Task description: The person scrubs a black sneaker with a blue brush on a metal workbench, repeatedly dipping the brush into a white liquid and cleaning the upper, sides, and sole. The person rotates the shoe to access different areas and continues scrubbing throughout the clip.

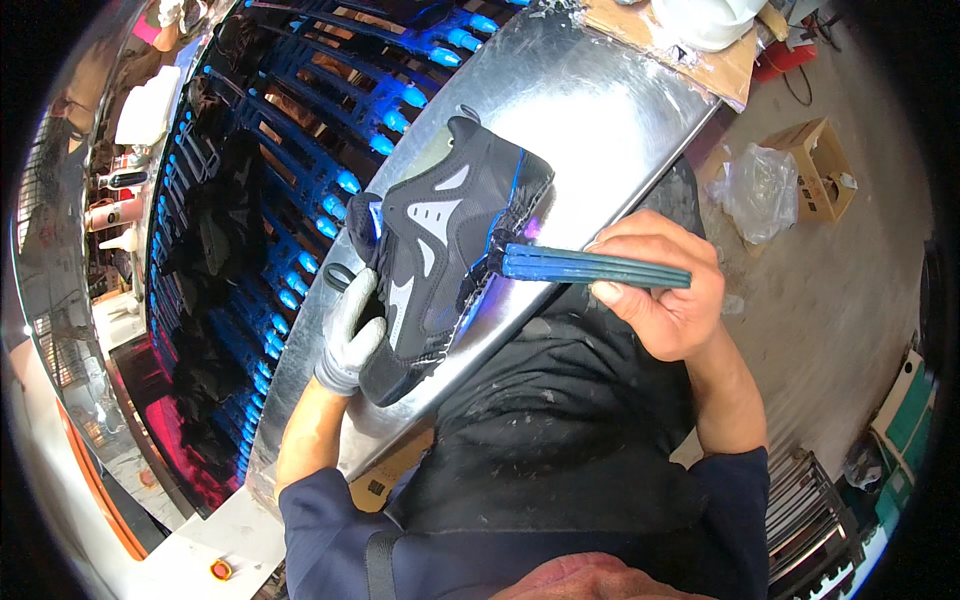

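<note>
A black shoe upper with light grey patches lies on its side on the metal worktop. Its bottom edge, with a bright blue line along part of it, faces right. My left hand, in a pale glove, holds the upper at its near left part, fingers partly hidden by it. In my bare right hand is a brush with a flat blue-green handle, gripped between thumb and fingers. The brush's dark bristle end meets the upper's bottom edge near the middle.
Left of the worktop runs a rack of dark bars with blue tips, dark pieces among them. Cardboard lies at the worktop's far end. On the floor at right are an open carton and a clear plastic bag.
</note>
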Available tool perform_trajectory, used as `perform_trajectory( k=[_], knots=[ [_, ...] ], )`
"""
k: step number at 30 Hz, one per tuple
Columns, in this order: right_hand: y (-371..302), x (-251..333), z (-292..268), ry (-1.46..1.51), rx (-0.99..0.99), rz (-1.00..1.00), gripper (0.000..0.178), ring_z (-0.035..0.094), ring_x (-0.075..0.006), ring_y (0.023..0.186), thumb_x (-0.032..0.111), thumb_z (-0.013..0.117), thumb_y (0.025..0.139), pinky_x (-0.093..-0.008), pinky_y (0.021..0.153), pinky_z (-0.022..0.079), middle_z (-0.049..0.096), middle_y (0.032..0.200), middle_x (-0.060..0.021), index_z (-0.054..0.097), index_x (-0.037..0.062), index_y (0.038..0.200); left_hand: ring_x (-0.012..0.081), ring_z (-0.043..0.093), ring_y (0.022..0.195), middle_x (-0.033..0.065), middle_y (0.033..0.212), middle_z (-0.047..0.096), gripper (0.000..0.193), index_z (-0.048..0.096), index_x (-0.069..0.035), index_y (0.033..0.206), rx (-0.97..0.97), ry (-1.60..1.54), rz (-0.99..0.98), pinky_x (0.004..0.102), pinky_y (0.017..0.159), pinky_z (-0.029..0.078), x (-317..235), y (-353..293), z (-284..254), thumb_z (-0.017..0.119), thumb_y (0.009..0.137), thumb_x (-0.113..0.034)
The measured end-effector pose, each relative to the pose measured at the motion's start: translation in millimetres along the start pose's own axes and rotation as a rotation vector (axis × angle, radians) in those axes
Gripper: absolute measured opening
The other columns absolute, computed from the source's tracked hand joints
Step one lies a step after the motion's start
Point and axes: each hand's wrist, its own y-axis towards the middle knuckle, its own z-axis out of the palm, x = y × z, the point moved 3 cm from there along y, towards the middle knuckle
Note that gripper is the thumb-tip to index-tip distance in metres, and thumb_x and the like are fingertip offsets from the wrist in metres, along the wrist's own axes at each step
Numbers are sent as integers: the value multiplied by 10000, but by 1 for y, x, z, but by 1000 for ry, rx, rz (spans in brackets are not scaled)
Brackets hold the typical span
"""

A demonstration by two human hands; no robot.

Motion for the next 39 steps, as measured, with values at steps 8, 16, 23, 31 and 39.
perform_trajectory(
  k=[8,16,23,31,39],
  knots=[
    [-47,-40,31,1017,-195,600,186,743,-220,820,88,635,1046,-353,723,651,751,984,-174,706,-71,1111,454,612,1317,367,1479,543,592,583,68,1326,-133,377,466,494,1117,491,-49,42,26,809,830,-162],
    [-51,5,31,352,-334,383,192,734,-218,839,42,681,1011,-328,737,616,747,1011,-189,695,-104,1135,532,673,1206,402,1371,587,571,599,19,1280,-207,638,756,508,963,603,-81,74,47,867,792,-108],
    [-31,19,10,190,-283,239,115,689,-159,812,-44,717,936,-276,692,529,720,961,-141,736,-94,1037,526,687,1201,396,1404,592,571,612,-37,1314,-270,503,784,508,953,617,-80,71,49,845,793,-54],
    [-10,44,9,-78,-83,48,113,663,-203,722,-32,762,878,-307,665,520,707,872,-137,744,-65,984,516,691,1193,391,1397,597,475,661,-22,1283,-261,539,751,513,979,606,-80,68,51,798,828,-7],
    [16,48,-4,-86,156,-52,148,692,-265,720,18,795,859,-354,645,541,715,881,-153,739,-37,984,510,704,1169,372,1386,614,503,661,-50,1301,-256,533,768,507,954,617,-81,69,49,801,818,-18]
  ],
)
